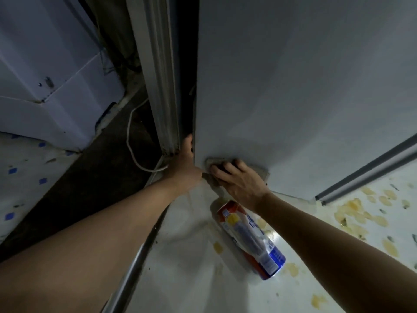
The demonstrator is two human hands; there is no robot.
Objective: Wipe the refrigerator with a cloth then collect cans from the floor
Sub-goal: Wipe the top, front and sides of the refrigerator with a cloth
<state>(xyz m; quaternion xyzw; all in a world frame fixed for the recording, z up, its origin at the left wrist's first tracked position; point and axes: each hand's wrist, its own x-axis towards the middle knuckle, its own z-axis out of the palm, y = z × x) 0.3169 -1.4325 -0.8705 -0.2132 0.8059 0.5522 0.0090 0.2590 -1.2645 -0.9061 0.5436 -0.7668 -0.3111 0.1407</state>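
A dented red, white and blue aluminium can (250,239) is lying on its side on the glossy pale floor (327,267), which is blotched with yellowish stains. Just beyond it, the right hand (239,179) is pressing a crumpled grey cloth (216,162) against the bottom corner of the smooth white refrigerator panel (293,86), fingers spread and bent over the fabric. The left hand (184,164) is gripping the panel's left edge, fingers hooked out of sight behind it. Farther left, a white cord (133,143) is trailing across a dark strip of ground.
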